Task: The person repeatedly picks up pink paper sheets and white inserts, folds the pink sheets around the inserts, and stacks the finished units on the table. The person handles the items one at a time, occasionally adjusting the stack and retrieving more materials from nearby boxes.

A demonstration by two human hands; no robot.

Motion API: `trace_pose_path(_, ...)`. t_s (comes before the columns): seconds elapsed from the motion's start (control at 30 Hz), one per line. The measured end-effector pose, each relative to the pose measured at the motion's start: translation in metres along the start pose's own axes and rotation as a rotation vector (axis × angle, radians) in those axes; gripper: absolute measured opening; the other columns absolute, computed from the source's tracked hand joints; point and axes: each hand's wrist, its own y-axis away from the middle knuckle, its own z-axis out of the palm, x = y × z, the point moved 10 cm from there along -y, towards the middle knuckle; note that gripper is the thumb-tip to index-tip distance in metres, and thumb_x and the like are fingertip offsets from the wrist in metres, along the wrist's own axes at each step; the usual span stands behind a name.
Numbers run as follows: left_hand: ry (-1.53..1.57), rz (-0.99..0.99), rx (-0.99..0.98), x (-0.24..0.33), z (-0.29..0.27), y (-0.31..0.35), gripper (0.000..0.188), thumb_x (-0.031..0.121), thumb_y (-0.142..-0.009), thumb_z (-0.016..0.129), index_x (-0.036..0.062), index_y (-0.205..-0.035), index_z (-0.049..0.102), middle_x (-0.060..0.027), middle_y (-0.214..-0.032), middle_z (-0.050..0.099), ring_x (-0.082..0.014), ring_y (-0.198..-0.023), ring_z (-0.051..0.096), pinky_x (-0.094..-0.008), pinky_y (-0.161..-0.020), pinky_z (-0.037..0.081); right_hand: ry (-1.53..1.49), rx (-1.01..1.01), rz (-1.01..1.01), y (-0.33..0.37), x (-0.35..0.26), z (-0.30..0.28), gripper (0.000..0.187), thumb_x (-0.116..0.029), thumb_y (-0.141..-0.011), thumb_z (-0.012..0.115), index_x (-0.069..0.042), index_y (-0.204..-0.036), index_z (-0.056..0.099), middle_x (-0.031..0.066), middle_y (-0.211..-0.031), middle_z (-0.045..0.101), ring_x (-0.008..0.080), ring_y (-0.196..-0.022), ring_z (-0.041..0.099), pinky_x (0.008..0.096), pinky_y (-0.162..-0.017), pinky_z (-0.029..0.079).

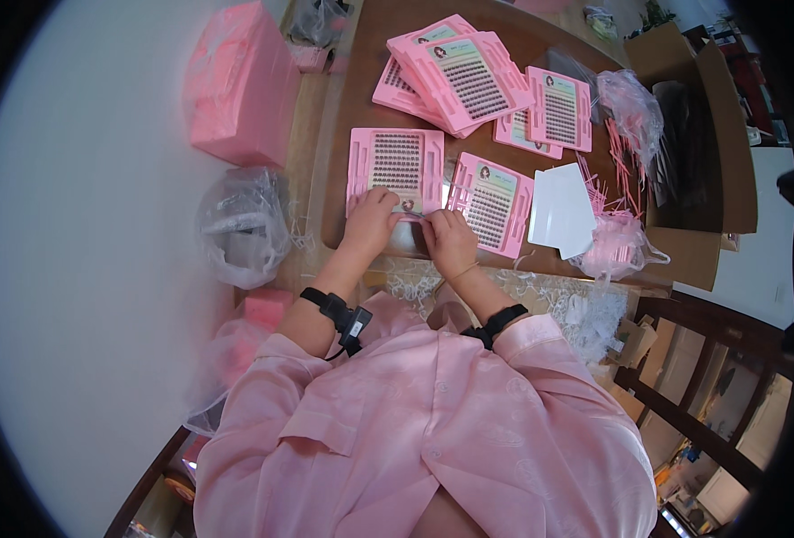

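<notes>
A pink eyelash tray point(358, 170) with rows of dark lash clusters lies on the brown table, its label end toward me. Over its near left corner, my left hand point(372, 220) has its fingers curled and pressed together on the edge. My right hand point(451, 242) pinches at the near right corner of the same tray. Between the fingertips runs a thin edge, too small to make out. Just right of this tray, a second lash tray point(491, 204) lies at a slant, close to my right hand.
Several stacked lash trays point(469, 81) lie farther back, beside another tray point(560, 108). White cards point(561, 211), pink strips point(626, 170) and plastic bags point(630, 103) are on the right, before an open cardboard box point(724, 143). Left of the table stand a pink block point(244, 90) and a clear bag point(243, 229).
</notes>
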Motion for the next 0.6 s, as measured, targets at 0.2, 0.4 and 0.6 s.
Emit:
trace_pose_path(0.2,-0.161,0.101,0.155,0.008,-0.012,0.007,0.015,0.010,-0.084,0.068,0.0064,-0.098,0.064,-0.0105,-0.116,0.060,-0.0357,-0.113,0.055,-0.0472,-0.095,0.047,-0.112,-0.098,0.195,0.006,0.027,0.000,0.029,-0.032,-0.082,0.075,-0.009,-0.095,0.062,0.0097,-0.084,0.068,0.0311,-0.075,0.067,0.0422,-0.064,0.053)
trace_pose_path(0.4,-0.132,0.031,0.183,-0.012,-0.022,0.027,0.012,0.008,-0.083,0.067,0.0044,-0.093,0.063,-0.0141,-0.117,0.058,-0.0375,-0.113,0.054,-0.0473,-0.093,0.047,0.016,-0.131,0.454,0.005,0.087,0.005,0.038,-0.027,-0.083,0.074,-0.019,-0.118,0.062,0.0132,-0.073,0.070,0.0362,-0.068,0.070,0.0482,-0.060,0.053)
trace_pose_path(0.6,-0.231,0.080,0.223,-0.010,-0.036,0.039,0.008,0.012,-0.084,0.065,0.0062,-0.089,0.063,-0.0101,-0.108,0.059,-0.0332,-0.104,0.055,-0.0494,-0.088,0.046,0.101,-0.338,0.493,-0.030,0.113,0.041,0.025,-0.031,-0.088,0.069,-0.016,-0.108,0.068,0.0142,-0.083,0.073,0.0372,-0.079,0.071,0.0501,-0.070,0.054)
